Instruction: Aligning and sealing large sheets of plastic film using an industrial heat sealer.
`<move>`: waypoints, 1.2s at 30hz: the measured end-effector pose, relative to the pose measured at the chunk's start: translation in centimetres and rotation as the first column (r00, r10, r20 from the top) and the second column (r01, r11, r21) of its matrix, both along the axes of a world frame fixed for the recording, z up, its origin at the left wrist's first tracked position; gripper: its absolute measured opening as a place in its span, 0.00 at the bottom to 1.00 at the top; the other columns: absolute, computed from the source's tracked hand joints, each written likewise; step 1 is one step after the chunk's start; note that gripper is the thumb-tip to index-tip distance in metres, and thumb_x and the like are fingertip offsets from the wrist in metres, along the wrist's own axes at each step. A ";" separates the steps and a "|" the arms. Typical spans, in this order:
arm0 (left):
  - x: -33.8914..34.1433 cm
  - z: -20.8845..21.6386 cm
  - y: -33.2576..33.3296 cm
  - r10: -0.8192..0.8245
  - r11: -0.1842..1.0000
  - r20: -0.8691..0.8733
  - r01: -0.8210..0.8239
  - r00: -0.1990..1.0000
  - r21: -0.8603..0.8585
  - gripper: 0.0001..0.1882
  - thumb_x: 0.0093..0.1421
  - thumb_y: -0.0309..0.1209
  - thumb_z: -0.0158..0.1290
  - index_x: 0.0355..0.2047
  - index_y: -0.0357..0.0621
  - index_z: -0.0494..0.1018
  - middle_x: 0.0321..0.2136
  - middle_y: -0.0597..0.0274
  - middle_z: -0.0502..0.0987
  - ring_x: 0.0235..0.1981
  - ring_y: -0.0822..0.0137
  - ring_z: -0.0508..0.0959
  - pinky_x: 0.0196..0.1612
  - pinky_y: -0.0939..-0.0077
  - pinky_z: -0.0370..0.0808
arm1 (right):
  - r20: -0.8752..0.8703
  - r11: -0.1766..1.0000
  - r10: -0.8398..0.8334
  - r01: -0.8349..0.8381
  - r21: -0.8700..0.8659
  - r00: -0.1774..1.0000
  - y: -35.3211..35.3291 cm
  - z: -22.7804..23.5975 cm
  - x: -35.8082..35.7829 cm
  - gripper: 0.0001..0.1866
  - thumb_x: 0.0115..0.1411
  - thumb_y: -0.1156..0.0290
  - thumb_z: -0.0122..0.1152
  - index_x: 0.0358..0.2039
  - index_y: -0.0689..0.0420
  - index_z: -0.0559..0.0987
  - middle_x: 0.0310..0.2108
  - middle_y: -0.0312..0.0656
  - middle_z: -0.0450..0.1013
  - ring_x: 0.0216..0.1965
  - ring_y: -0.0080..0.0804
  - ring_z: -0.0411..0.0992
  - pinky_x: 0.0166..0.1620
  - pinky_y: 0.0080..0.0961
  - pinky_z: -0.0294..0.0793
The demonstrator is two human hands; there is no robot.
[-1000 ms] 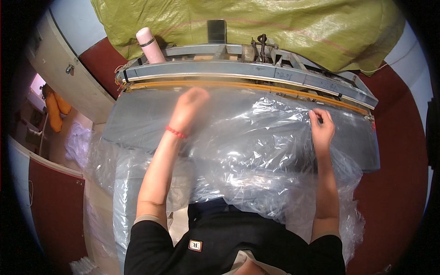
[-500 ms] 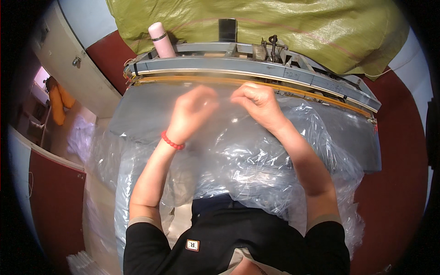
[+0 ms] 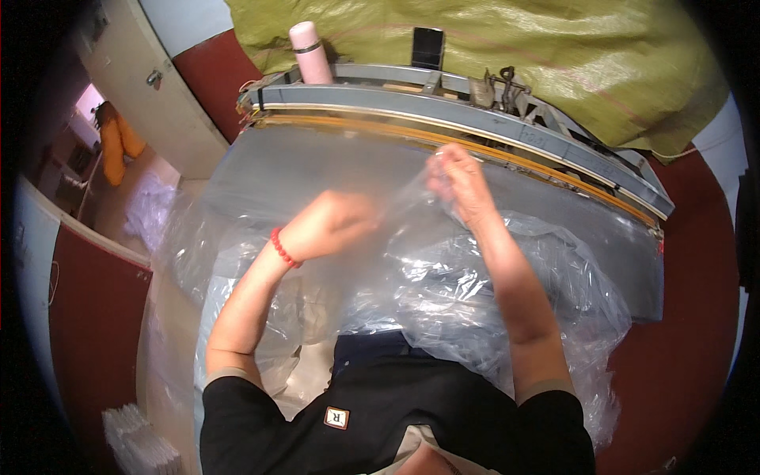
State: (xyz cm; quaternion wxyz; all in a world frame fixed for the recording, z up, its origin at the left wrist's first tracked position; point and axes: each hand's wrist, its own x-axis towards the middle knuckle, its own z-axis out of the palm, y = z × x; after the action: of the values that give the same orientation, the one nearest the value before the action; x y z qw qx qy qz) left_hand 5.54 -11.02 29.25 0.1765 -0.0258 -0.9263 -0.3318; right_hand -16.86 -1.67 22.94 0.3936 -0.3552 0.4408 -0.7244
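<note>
My right hand (image 3: 463, 184) pinches an edge of clear plastic film (image 3: 467, 269) above the dark grey work surface (image 3: 269, 166), close to the orange strip of the machine. Nearer to me and to the left, my left hand (image 3: 336, 223), with a red bead bracelet (image 3: 283, 248) at its wrist, is closed and smeared by motion. A thin, hazy span of film runs between the two hands. The exact fingertips of the left hand are blurred. Crumpled film spreads over the surface's front edge and down around my lap.
Along the back runs a grey metal sealing bar (image 3: 380, 101) with an orange strip (image 3: 372, 128). Behind it stand a pink thermos (image 3: 311, 55) and a black phone (image 3: 427, 47). A yellow-green woven sheet (image 3: 554, 55) hangs beyond. Stacked film (image 3: 141, 443) lies at lower left.
My left hand has come down toward me, while the right has shifted slightly right and lower. Film now stretches visibly between them. The view has turned a little.
</note>
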 end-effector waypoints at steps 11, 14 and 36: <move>23.6 -4.4 -17.1 0.532 0.758 0.847 -0.453 0.012 -0.469 0.23 0.42 0.37 0.57 0.41 0.44 0.70 0.30 0.52 0.75 0.33 0.61 0.75 0.35 0.69 0.70 | -0.749 0.327 -0.615 0.944 0.043 0.247 26.8 -7.6 -25.8 0.12 0.56 0.65 0.49 0.34 0.60 0.74 0.32 0.36 0.71 0.34 0.23 0.66 0.39 0.19 0.63; 25.3 1.2 -22.1 0.864 0.487 0.490 -0.430 0.114 -0.760 0.25 0.38 0.31 0.57 0.40 0.41 0.70 0.28 0.53 0.76 0.32 0.57 0.75 0.36 0.71 0.70 | -0.846 0.144 -0.531 0.989 -0.030 0.052 37.0 -9.7 -30.5 0.15 0.56 0.65 0.47 0.35 0.64 0.72 0.32 0.41 0.71 0.35 0.27 0.67 0.42 0.21 0.63; 8.9 -8.8 -29.8 0.940 0.300 0.332 -0.646 0.076 -0.702 0.32 0.48 0.58 0.44 0.49 0.53 0.64 0.47 0.50 0.66 0.49 0.55 0.65 0.51 0.62 0.60 | -0.992 -0.309 0.003 0.943 -0.124 -0.129 45.3 -6.6 -27.9 0.13 0.56 0.63 0.41 0.36 0.54 0.71 0.32 0.48 0.72 0.34 0.46 0.70 0.33 0.38 0.68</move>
State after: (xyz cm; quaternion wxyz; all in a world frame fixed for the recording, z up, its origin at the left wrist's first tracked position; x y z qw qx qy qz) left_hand 14.49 -40.86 20.48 -0.0511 0.5944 -0.8019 0.0309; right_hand -44.72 43.61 16.36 -0.2929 0.0202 0.9475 -0.1264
